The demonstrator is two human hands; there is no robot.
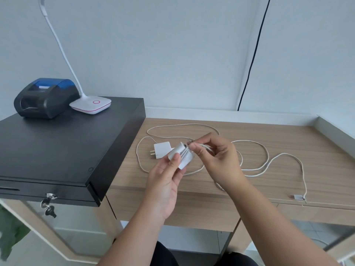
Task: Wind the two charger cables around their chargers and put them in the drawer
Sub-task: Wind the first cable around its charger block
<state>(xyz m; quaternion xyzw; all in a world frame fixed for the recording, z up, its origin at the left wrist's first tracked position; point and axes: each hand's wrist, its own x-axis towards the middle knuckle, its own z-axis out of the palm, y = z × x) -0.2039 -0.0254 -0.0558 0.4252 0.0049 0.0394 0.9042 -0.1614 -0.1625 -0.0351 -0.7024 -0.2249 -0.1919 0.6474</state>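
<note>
My left hand (pixel 165 181) holds a white charger (pixel 181 153) above the wooden table, with a few turns of white cable lying across it. My right hand (pixel 217 158) pinches that cable (pixel 205 147) just right of the charger. A second white charger (pixel 160 149) lies flat on the table behind it, prongs pointing left. Long loops of white cable (pixel 269 164) sprawl over the table to the right, ending in a small plug (pixel 298 197) at the front edge. The black cash drawer (pixel 63 150) at left is closed, with keys (pixel 49 205) hanging in its lock.
On the black drawer unit stand a black and blue receipt printer (pixel 45 97) and a white desk lamp base (pixel 90 104). A black wire (pixel 253 54) runs down the wall. The wooden table (pixel 288 135) has a raised white rim at back and right.
</note>
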